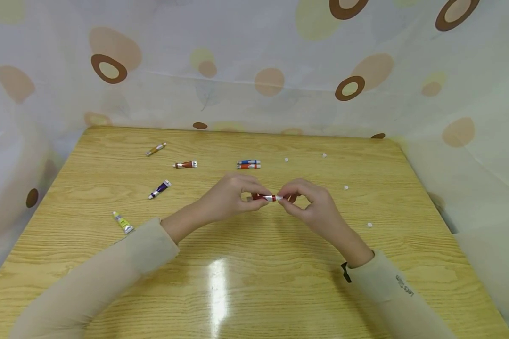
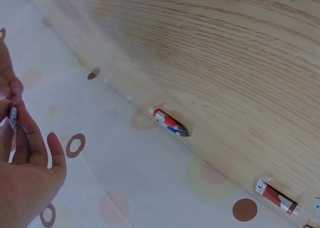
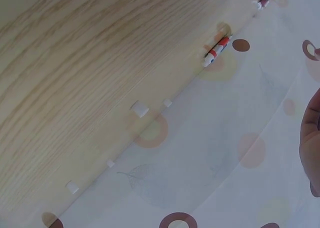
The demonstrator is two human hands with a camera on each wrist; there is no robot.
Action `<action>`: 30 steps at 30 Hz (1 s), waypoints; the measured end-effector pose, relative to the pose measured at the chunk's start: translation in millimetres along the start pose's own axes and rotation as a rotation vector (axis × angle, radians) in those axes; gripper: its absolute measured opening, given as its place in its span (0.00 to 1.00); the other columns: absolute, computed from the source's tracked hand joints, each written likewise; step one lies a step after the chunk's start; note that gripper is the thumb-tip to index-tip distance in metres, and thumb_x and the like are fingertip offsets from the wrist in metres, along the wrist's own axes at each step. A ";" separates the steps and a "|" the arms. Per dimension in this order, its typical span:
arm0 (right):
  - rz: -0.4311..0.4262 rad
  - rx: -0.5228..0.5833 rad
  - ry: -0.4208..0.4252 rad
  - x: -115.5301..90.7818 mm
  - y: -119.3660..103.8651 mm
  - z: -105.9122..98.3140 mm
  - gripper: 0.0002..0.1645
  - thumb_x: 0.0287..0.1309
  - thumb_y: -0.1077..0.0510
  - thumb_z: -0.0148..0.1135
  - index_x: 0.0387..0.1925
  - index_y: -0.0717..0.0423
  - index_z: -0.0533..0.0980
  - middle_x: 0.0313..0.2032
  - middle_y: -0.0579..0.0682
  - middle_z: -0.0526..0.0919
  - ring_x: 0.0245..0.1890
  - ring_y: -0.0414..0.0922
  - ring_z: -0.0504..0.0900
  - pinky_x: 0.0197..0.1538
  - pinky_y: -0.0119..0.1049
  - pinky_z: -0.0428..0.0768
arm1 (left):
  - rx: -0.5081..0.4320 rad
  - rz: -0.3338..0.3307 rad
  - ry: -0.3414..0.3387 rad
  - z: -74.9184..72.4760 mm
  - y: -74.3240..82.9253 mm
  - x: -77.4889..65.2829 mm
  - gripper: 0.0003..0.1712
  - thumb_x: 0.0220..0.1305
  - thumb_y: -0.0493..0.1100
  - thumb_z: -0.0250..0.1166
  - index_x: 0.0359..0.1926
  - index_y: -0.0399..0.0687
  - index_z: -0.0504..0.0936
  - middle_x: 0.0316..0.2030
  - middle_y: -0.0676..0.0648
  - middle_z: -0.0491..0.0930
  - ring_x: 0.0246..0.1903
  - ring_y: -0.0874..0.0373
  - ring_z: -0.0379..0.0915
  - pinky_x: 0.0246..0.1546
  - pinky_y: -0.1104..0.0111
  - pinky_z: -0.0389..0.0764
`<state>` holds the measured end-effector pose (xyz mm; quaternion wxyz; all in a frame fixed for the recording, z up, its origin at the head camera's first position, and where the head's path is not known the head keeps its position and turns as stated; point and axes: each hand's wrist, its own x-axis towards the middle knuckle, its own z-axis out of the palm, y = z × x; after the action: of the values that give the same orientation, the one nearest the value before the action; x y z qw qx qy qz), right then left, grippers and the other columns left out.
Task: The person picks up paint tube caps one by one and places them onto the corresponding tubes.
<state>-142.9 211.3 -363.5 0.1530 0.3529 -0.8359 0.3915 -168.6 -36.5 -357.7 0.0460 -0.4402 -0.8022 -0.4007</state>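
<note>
My left hand point(image 1: 231, 200) pinches a small dark-red paint tube point(image 1: 270, 198) between thumb and fingers, holding it level over the middle of the table. The fingertips of my right hand point(image 1: 314, 205) pinch the tube's white cap end from the other side. Part of the tube's body is hidden by the left fingers. In the left wrist view the tube's silvery end point(image 2: 13, 117) shows between the left fingers. Beyond the hands, a blue paint tube point(image 1: 249, 162) and an orange-red paint tube point(image 1: 249, 166) lie side by side.
To the left lie an ochre tube point(image 1: 156, 149), a red-brown tube point(image 1: 185, 165), a purple tube point(image 1: 159, 189) and a yellow tube point(image 1: 123, 222). Several small white caps point(image 1: 346, 187) are scattered on the right of the wooden table point(image 1: 280, 292). A patterned curtain point(image 1: 237, 61) hangs around it.
</note>
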 end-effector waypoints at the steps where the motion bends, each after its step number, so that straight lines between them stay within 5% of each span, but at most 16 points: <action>1: -0.004 -0.003 0.001 0.0 -0.2 -0.1 0.12 0.55 0.71 0.74 0.40 0.56 0.84 0.38 0.49 0.88 0.35 0.39 0.82 0.42 0.29 0.83 | 0.003 0.001 -0.002 0.1 0.2 0.3 0.09 0.66 0.39 0.71 0.46 0.45 0.91 0.41 0.49 0.91 0.34 0.62 0.81 0.33 0.75 0.79; 16: -0.007 0.013 0.001 -2.5 0.1 0.2 0.12 0.55 0.71 0.74 0.40 0.57 0.85 0.37 0.49 0.88 0.34 0.38 0.82 0.41 0.27 0.82 | -0.022 -0.005 -0.024 0.1 2.3 1.1 0.09 0.67 0.38 0.71 0.46 0.46 0.91 0.41 0.50 0.90 0.33 0.64 0.80 0.34 0.66 0.84; 30: 0.006 0.023 -0.027 -5.6 4.5 -1.2 0.18 0.53 0.70 0.75 0.47 0.58 0.84 0.43 0.52 0.88 0.38 0.42 0.83 0.45 0.27 0.82 | -0.008 -0.033 -0.031 -0.4 2.8 -0.7 0.09 0.66 0.38 0.71 0.47 0.45 0.91 0.40 0.50 0.90 0.32 0.64 0.78 0.32 0.69 0.82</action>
<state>-142.3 216.8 -368.1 0.1366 0.3571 -0.8345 0.3967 -166.2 -36.4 -356.1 0.0252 -0.4332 -0.8083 -0.3979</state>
